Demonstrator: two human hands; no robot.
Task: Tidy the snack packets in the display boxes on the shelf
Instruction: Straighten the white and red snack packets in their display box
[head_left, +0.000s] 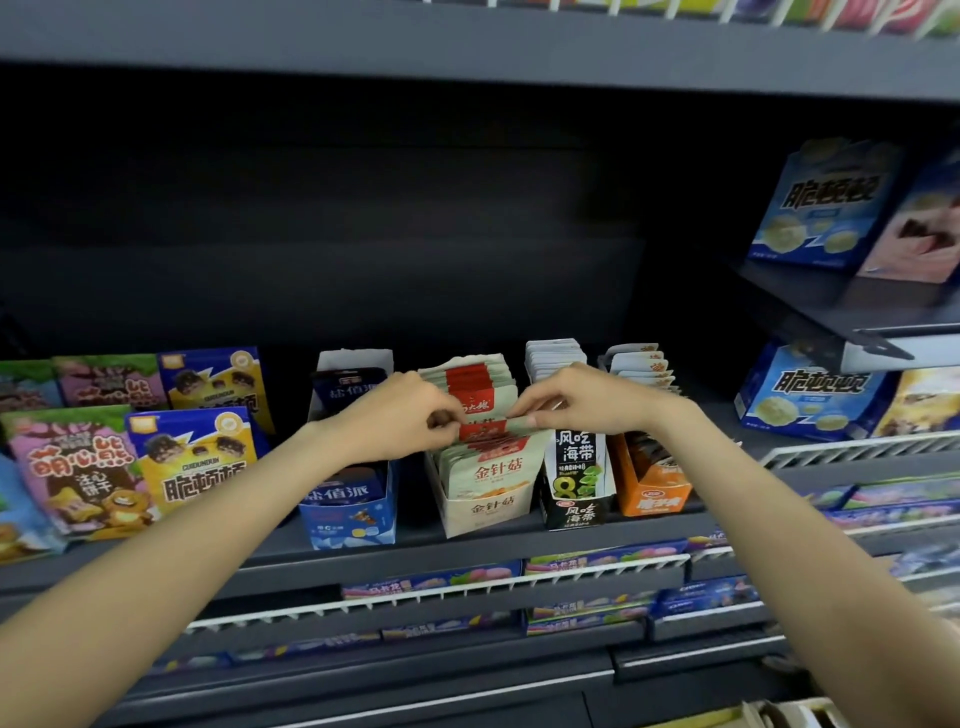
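Observation:
A cream display box (485, 512) on the dark shelf holds a row of cream-and-red snack packets (496, 467). My left hand (405, 415) pinches the top left of a packet in the middle of that row. My right hand (571, 397) pinches the top right edge of the same packets. To the left stands a blue display box (353, 519) with dark blue packets. To the right stand a black-and-green box (574, 512) and an orange box (657, 496), each with its own packets behind it.
Pink and blue-yellow biscuit boxes (135, 462) fill the shelf at the left. Blue boxes (810, 395) stand on the right-hand shelves, one higher up. Rows of flat candy packs (602, 558) lie on the wire-fronted shelves below. The shelf's back wall is dark.

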